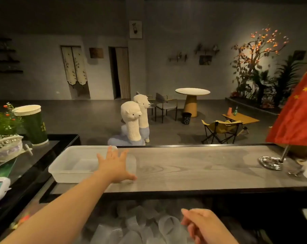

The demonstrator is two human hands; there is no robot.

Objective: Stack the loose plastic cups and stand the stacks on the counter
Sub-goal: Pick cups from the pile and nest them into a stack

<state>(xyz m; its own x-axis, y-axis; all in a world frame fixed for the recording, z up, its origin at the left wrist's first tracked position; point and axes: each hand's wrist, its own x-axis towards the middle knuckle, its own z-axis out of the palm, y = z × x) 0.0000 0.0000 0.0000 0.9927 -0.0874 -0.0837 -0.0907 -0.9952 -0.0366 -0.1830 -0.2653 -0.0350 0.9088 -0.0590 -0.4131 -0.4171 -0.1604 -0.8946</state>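
Left hand [114, 166] reaches out over the grey wood-grain counter [193, 166], fingers spread wide, palm down, thumb tip touching or just above the counter surface. Can't tell if it holds anything: a faint clear shape sits at its 3 o'clock, possibly a cup, too transparent to confirm. The hand overlaps the right end of a clear plastic tray [73, 162], which rests on the counter at the hand's 9 o'clock.

Right hand [200, 224] is low in view, at 5 o'clock from the left hand, fingers loosely curled, nothing in it, hovering over the loose plastic cups [140, 224]. Cups lie in a jumbled translucent pile below the counter's near edge, at 6 o'clock in the frame, dim and blurred, count unclear.

Red flag [297, 111] on a metal stand sits at the counter's 3 o'clock end. A green cylinder with a white lid [32, 124] and a potted plant [2, 124] stand at 9 o'clock on a dark side surface. Two plush alpacas [135, 120] stand on the floor beyond the counter at 12 o'clock.
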